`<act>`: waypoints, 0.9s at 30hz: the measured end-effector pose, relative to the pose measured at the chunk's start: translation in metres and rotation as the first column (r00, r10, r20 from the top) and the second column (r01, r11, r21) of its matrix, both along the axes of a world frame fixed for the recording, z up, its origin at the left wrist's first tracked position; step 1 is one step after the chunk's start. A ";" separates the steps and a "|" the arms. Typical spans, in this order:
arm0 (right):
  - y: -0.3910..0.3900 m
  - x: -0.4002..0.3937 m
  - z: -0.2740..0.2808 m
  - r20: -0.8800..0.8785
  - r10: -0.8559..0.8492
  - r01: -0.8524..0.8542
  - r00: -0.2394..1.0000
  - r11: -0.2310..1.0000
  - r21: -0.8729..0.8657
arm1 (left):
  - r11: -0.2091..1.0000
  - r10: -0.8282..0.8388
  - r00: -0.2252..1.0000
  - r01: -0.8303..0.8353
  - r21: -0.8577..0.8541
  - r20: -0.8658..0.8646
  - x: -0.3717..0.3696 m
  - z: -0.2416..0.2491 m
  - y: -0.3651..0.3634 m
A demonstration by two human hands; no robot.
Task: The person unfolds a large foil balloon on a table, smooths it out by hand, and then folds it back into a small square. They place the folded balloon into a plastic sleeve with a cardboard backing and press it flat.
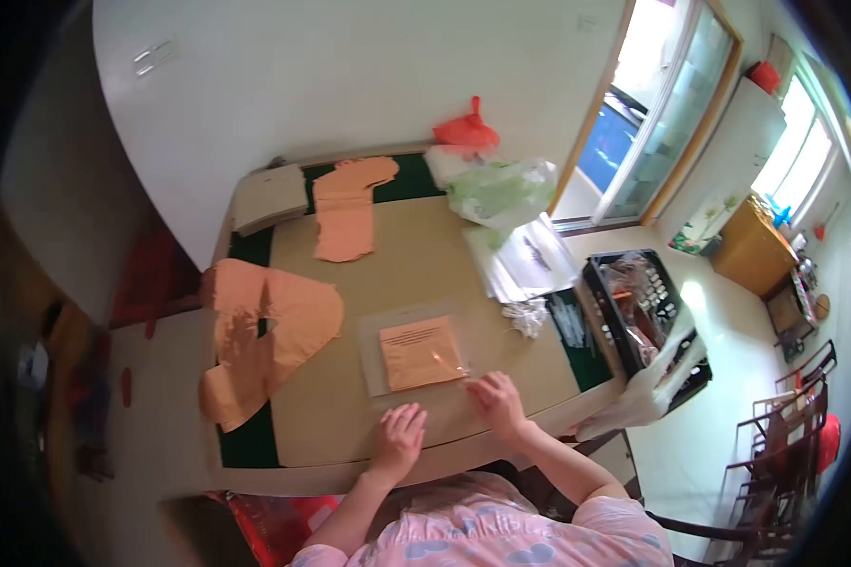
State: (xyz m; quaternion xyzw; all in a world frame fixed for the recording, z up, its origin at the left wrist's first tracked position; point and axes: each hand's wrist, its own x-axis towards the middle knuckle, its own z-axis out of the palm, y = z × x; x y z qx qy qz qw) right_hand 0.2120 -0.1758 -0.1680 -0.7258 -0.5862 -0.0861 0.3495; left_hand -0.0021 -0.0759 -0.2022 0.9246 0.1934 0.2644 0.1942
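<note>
A folded orange sheet (416, 361) with printed lines along its upper part lies flat inside a clear plastic bag (373, 367) on the tan board. My left hand (403, 439) rests on the board just below the bag, its fingers loosely stretched and holding nothing. At the bag's lower right corner is my right hand (497, 402), with its fingers curled together at the plastic edge. The fingertips are small and slightly blurred there. A large orange cut piece (298, 321) is spread out at the left, and another orange piece (345, 222) lies farther back.
A stack of beige sheets (270, 197) sits at the back left. Toward the right are a green-white plastic bag (503, 194), clear sleeves (531, 260) and a white string bundle (527, 318). A black crate (596, 276) stands beyond the table's right edge. A red bag (468, 128) lies at the back.
</note>
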 end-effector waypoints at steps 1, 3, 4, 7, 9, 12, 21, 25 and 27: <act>-0.012 0.018 -0.003 0.006 -0.093 0.093 0.996 0.995 0.023 | 1.000 -0.015 1.000 0.015 -0.005 -0.012 -0.003 0.002 0.000; -0.032 0.076 -0.034 -0.325 -0.305 0.369 0.895 0.916 0.155 | 1.000 0.004 0.998 -0.005 0.007 0.055 -0.002 0.011 -0.001; -0.046 0.103 -0.038 -0.352 -0.411 0.484 0.841 0.862 0.149 | 1.000 0.023 0.995 -0.021 -0.017 0.093 -0.001 0.016 0.001; -0.080 0.146 -0.007 -0.030 -0.620 0.620 0.784 0.784 0.009 | 0.997 0.071 0.982 -0.075 0.016 0.172 0.021 0.042 0.019; -0.088 0.163 -0.015 -0.031 -0.640 0.640 0.768 0.768 0.009 | 0.996 0.045 0.987 -0.056 0.066 0.154 0.050 0.051 0.042; -0.087 0.177 -0.022 -0.023 -0.689 0.684 0.725 0.723 -0.099 | 0.990 0.017 0.999 -0.023 0.140 0.043 0.080 0.019 0.069; -0.084 0.184 -0.032 -0.097 -0.728 0.710 0.678 0.684 -0.169 | 0.986 0.048 0.997 -0.037 0.165 -0.063 0.085 -0.004 0.067; -0.088 0.181 -0.028 -0.148 -0.755 0.737 0.639 0.656 -0.160 | 0.984 0.059 0.995 -0.046 0.172 -0.076 0.086 -0.003 0.066; -0.092 0.167 -0.021 -0.180 -0.720 0.722 0.670 0.689 -0.069 | 0.996 0.047 0.999 -0.047 0.079 0.003 0.086 -0.002 0.066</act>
